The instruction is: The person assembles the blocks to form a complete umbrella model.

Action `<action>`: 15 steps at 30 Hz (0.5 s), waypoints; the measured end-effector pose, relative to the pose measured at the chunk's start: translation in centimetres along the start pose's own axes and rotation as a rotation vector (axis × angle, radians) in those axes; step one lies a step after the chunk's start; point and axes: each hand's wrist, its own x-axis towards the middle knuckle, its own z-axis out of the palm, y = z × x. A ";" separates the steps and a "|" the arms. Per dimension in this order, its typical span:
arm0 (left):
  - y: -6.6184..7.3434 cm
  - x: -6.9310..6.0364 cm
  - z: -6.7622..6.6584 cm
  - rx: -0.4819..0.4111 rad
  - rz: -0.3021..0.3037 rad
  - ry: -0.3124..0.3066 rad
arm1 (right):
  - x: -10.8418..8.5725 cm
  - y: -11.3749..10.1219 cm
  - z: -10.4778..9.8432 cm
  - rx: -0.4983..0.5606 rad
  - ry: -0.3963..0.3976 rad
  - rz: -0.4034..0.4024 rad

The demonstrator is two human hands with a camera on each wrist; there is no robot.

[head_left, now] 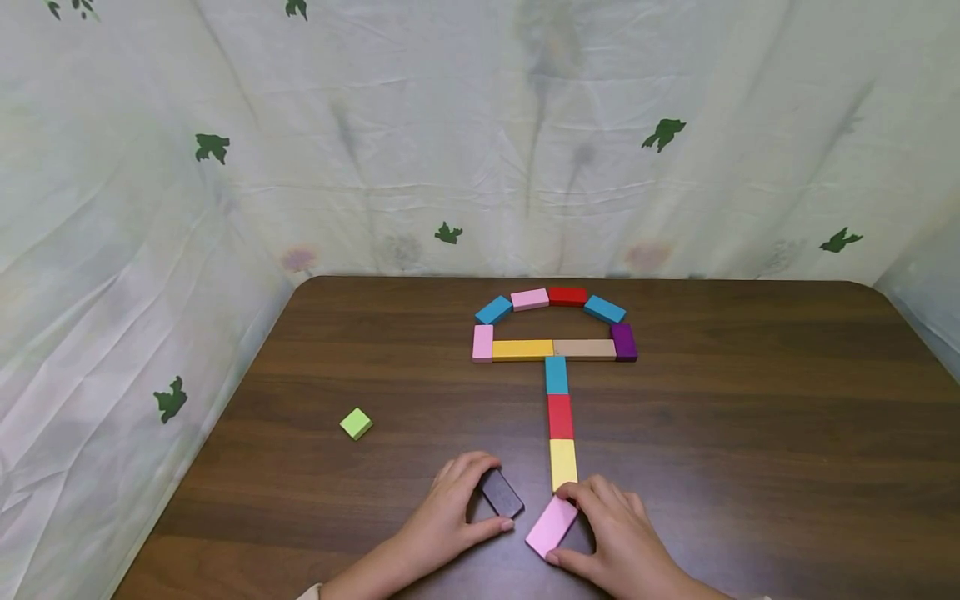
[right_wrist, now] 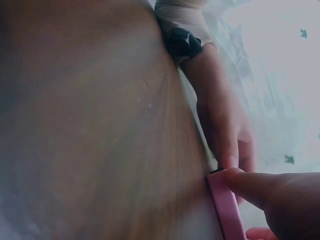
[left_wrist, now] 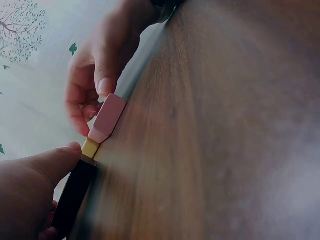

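Observation:
My left hand [head_left: 452, 510] holds a black block [head_left: 502, 493] by its two ends, thumb at the near end and fingers at the far one. Just to its right, my right hand [head_left: 621, 533] pinches a pink block [head_left: 552, 527] between thumb and fingers, tilted at an angle. The pink block's far end lies by the near end of a yellow block [head_left: 563, 465]. Beyond that, a red block [head_left: 560, 417] and a blue block [head_left: 557, 375] continue a straight column. In the left wrist view the black block [left_wrist: 75, 200] stands in front of the pink block [left_wrist: 108, 117].
The column meets a row of an orange-yellow block [head_left: 522, 350] and a tan block [head_left: 585, 350]. Several blocks, including a red one [head_left: 567, 297] and a purple one [head_left: 624, 342], arch above it. A green block [head_left: 356, 423] lies apart at left. Cloth [head_left: 480, 150] hangs behind the wooden table [head_left: 750, 433].

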 end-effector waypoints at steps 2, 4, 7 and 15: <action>0.1 0.1 0.0 0.000 -0.002 -0.005 | 0.0 0.0 0.1 0.001 0.024 -0.011; 0.1 0.1 0.1 -0.004 -0.002 -0.006 | 0.1 0.1 0.2 0.006 0.037 -0.018; 0.1 0.1 0.1 -0.005 0.002 -0.003 | 0.2 0.2 0.3 0.011 0.053 -0.026; 0.0 0.0 0.1 -0.008 0.008 -0.008 | 0.5 0.7 0.4 0.023 0.128 -0.117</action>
